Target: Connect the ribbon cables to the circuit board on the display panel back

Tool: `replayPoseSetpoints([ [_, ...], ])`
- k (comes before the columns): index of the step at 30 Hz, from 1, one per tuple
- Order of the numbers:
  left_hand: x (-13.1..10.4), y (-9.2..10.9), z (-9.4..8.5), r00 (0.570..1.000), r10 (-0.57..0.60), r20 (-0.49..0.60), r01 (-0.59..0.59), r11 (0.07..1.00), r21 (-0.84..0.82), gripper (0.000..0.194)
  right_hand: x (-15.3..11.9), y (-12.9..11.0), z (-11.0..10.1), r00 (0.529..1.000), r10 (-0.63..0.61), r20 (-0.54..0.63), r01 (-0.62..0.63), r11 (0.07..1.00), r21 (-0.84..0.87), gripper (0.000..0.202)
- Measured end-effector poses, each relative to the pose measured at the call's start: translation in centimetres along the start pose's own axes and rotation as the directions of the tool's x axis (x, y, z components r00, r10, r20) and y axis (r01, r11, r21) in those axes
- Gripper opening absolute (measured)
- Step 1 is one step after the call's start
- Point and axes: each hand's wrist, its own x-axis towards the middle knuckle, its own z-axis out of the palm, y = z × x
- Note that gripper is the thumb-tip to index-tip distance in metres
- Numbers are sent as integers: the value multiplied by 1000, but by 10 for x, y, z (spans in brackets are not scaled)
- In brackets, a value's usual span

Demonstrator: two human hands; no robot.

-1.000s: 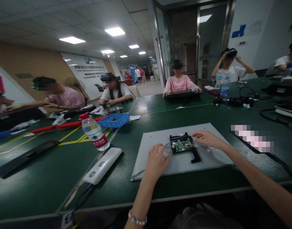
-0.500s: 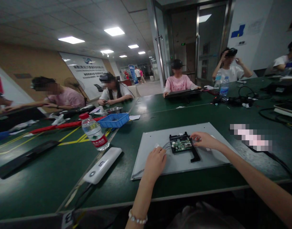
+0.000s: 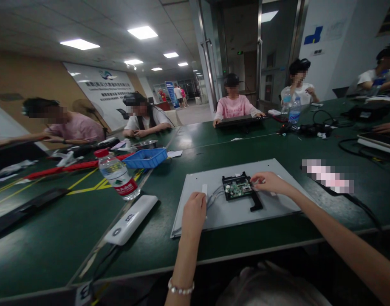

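A bottle (image 3: pixel 120 180) and power bank (image 3: pixel 131 220) stand left of the panel (image 3: pixel 230 216), with a blue tray (image 3: pixel 147 159) behind them and a black bar (image 3: pixel 29 209) farther left; right of the panel lies a blurred slab (image 3: pixel 327 176) with a cable; all sit apart from it on the green table (image 3: pixel 207 148). The board (image 3: pixel 238 189), in its black frame (image 3: pixel 255 200), lies on the panel between the hands; the left hand (image 3: pixel 195 208) pinches a white tab (image 3: pixel 204 189) beside the wires (image 3: pixel 216 194); the right hand's (image 3: pixel 268 182) fingertips meet the frame's right edge, gripping or merely touching, I cannot tell.
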Motion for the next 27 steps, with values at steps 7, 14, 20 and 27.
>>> replayPoseSetpoints([
  [7, 0, -7, 2, 997, -64, -38, 65, 998, 25, 19, 0, 3, 0, 999, 13, 53, -15, 999, 35, 32],
  [14, 0, -8, -1, 991, -136, 11, 133, 982, 131, 21, 1, 7, 3, 998, 5, 67, -9, 998, 60, 31],
  [20, 0, -7, -3, 986, -164, 29, 158, 974, 163, 23, -3, 11, -11, 998, 63, -10, -63, 997, 47, 19],
  [27, -1, -12, -1, 990, -134, -33, 136, 985, 103, 26, -10, 36, -35, 967, 168, -189, -205, 959, -194, 21],
])
